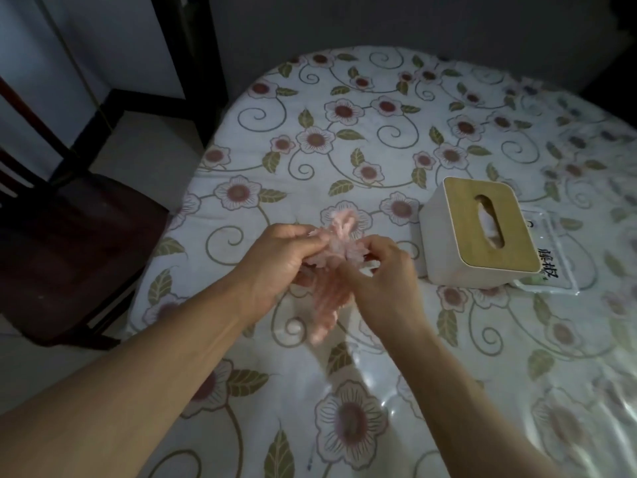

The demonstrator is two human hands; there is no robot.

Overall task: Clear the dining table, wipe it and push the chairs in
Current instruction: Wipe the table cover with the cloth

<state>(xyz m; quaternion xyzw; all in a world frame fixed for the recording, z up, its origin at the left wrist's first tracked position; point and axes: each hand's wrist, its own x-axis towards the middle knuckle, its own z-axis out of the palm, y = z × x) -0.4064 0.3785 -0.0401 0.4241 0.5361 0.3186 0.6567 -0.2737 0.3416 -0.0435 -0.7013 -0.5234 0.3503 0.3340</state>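
A fluffy pink cloth (331, 267) is being pinched between the closed fingers of the left hand (275, 260) and right hand (382, 270), above the table (344, 139); a tissue box (482, 232) is sitting just beyond the right fingers.

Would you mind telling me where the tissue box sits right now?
The tissue box stands on the flowered tablecloth, right of centre, just right of both hands and partly over a clear packet.

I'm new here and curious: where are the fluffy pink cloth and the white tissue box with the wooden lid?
fluffy pink cloth (339, 232): head view, upper tuft.
white tissue box with wooden lid (489, 225): head view, lid top.
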